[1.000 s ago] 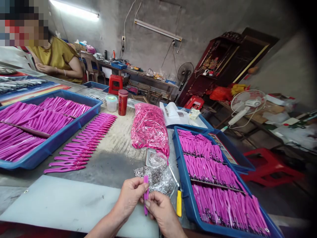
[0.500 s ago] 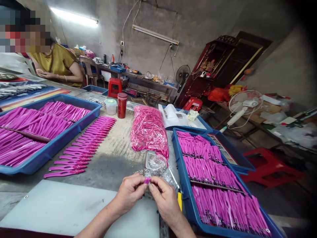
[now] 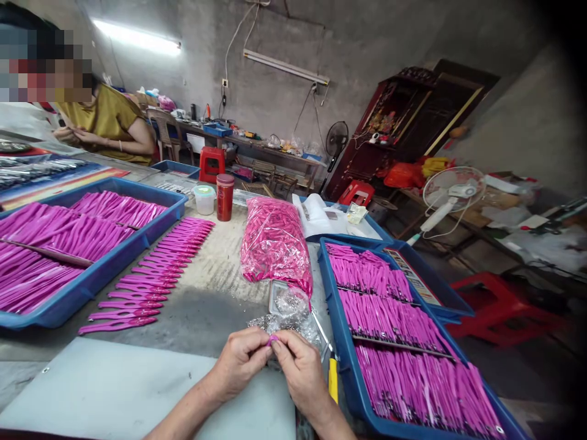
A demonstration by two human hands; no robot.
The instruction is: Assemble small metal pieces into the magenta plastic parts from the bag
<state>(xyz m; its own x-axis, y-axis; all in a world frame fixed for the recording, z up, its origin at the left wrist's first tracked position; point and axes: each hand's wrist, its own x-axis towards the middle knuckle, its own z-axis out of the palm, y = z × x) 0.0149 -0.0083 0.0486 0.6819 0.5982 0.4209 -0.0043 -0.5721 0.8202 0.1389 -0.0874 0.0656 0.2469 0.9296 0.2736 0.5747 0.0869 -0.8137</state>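
My left hand [image 3: 239, 363] and my right hand [image 3: 300, 370] meet at the fingertips over the near edge of the table. Between them they pinch a small pink plastic piece [image 3: 272, 338], of which only the top end shows. Just behind my hands lies a clear bag of small metal parts [image 3: 293, 322]. A yellow-handled tool [image 3: 332, 377] lies right of my right hand. Rows of pink pieces fill the blue tray [image 3: 343, 360] at the right.
A grey mat [image 3: 114, 391] covers the near table. A row of pink pieces [image 3: 151, 281] lies beside a second blue tray [image 3: 98, 274] at the left. A big bag of pink parts [image 3: 275, 244] and a red cup [image 3: 224, 197] stand behind. Another person [image 3: 107, 119] sits far left.
A second ago the pink piece stood upright and mostly visible between my hands. Now my fingertips have closed around it, and only its tip shows. My hands shifted slightly forward.
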